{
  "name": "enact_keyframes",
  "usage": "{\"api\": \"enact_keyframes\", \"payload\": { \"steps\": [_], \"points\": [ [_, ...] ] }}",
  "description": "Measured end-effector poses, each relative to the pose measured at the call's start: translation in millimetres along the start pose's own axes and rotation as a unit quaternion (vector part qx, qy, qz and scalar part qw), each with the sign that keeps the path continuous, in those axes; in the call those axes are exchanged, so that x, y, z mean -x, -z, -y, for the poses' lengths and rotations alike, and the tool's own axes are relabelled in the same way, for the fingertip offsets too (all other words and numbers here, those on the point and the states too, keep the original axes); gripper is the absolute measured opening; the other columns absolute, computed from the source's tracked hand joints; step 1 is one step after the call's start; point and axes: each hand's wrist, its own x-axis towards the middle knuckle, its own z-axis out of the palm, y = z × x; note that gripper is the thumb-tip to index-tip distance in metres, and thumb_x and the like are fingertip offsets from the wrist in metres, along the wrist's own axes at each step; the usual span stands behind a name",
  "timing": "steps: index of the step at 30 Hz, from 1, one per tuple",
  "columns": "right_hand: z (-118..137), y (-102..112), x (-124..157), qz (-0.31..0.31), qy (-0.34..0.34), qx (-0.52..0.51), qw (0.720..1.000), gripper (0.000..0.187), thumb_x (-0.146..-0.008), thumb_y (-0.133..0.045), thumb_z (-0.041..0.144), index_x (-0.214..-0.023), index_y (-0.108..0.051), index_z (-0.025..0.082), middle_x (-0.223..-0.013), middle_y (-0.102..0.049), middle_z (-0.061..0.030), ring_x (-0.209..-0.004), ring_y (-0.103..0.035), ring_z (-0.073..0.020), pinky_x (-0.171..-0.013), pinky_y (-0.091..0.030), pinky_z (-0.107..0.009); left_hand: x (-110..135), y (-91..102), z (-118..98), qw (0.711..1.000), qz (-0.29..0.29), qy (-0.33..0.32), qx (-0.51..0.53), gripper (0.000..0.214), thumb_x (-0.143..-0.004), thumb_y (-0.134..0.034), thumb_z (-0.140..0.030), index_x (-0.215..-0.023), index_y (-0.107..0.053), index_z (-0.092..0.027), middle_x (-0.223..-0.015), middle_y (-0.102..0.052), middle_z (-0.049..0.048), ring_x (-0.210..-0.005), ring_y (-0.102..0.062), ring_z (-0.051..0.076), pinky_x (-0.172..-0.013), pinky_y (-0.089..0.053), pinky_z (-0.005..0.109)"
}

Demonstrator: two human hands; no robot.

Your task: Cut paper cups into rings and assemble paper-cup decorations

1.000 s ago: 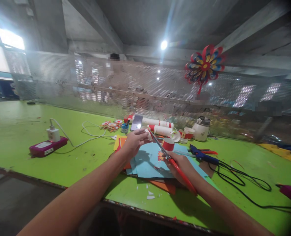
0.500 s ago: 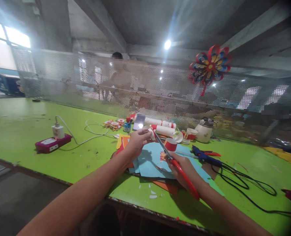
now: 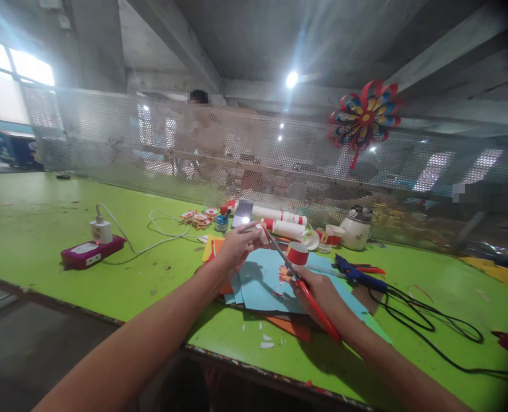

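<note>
Between the fingers of my left hand (image 3: 237,246) is a small white piece with a red edge (image 3: 262,232), perhaps cut from a paper cup. My right hand (image 3: 318,289) grips red-handled scissors (image 3: 316,309), whose blades point up and left with their tips at that piece. Below both hands lie light blue paper sheets (image 3: 260,286), with orange sheets (image 3: 290,327) partly under them. A red and white paper cup ring (image 3: 297,253) stands on the blue sheets just beyond my right hand. Small orange-pink paper bits (image 3: 285,274) lie near the blades.
To the right is a blue glue gun (image 3: 359,274) with a black cord. Behind stand stacked paper cups (image 3: 283,229), a phone (image 3: 242,214), a small blue bottle (image 3: 221,222) and a white kettle-like jug (image 3: 357,229). A purple power strip (image 3: 93,252) sits left. White scraps (image 3: 267,345) lie near the front edge.
The scissors' handles are drawn closer together and my right hand has shifted slightly. The white piece in my left hand has turned a little, showing more of its red edge.
</note>
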Motion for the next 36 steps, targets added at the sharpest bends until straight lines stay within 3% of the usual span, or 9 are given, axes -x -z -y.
{"api": "enact_keyframes", "payload": {
  "steps": [13, 24, 36],
  "points": [
    [-5.2, 0.8, 0.0, -0.001, -0.002, -0.003, 1.000, 0.030, -0.078, -0.044, 0.015, -0.099, -0.065, 0.018, -0.083, -0.072, -0.0061, -0.070, -0.064, -0.0218, -0.065, -0.044, -0.029, 0.5, 3.0, 0.6, 0.999, 0.020, 0.031, -0.022, 0.021, -0.071, -0.067, -0.007, -0.092, -0.062, -0.010, -0.077, -0.068, 0.0092, -0.066, -0.067, 0.019, -0.075, -0.054, 0.043],
    [1.1, 3.3, 1.6, 0.003, -0.009, 0.025, 1.000, 0.026, -0.078, -0.043, 0.015, -0.094, -0.062, 0.016, -0.073, -0.068, -0.0050, -0.062, -0.058, -0.0197, -0.059, -0.041, -0.028, 1.0, 1.1, -1.0, 0.999, 0.036, 0.020, -0.004, 0.017, -0.071, -0.067, -0.008, -0.087, -0.064, -0.011, -0.080, -0.068, 0.0101, -0.069, -0.066, 0.019, -0.075, -0.055, 0.042],
    [-5.0, 2.6, -2.3, 0.012, 0.009, -0.007, 1.000, 0.031, -0.077, -0.044, 0.013, -0.102, -0.063, 0.016, -0.087, -0.073, -0.0065, -0.072, -0.065, -0.0217, -0.065, -0.045, -0.029, 1.8, 1.7, -1.2, 0.999, 0.026, 0.013, -0.015, 0.021, -0.071, -0.067, -0.009, -0.092, -0.062, -0.010, -0.078, -0.067, 0.0100, -0.068, -0.066, 0.018, -0.073, -0.055, 0.040]
  ]
}}
